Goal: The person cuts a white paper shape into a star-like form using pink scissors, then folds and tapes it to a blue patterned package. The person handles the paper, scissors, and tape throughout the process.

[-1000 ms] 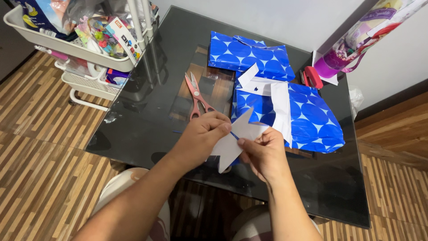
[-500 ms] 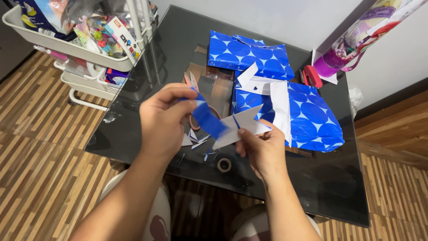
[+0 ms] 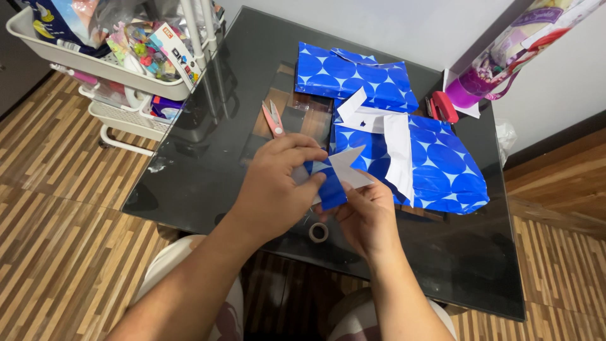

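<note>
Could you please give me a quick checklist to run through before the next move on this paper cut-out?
1. Both hands on the paper piece: ok, left hand and right hand grip it.
2. Scissors away from the fingers: ok, lying on the table.
3. Tape roll within reach: ok, beside the right hand.
4. Wrapped parcels out of the way: ok, behind the hands.
5. Fold line straight: cannot tell.

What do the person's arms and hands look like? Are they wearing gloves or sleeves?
No gloves and no sleeves show. Both forearms are bare from the bottom edge of the picture up to the wrists. The left hand and the right hand are bare too, with short nails. I see no rings, watch or bracelets on the parts that show.
</note>
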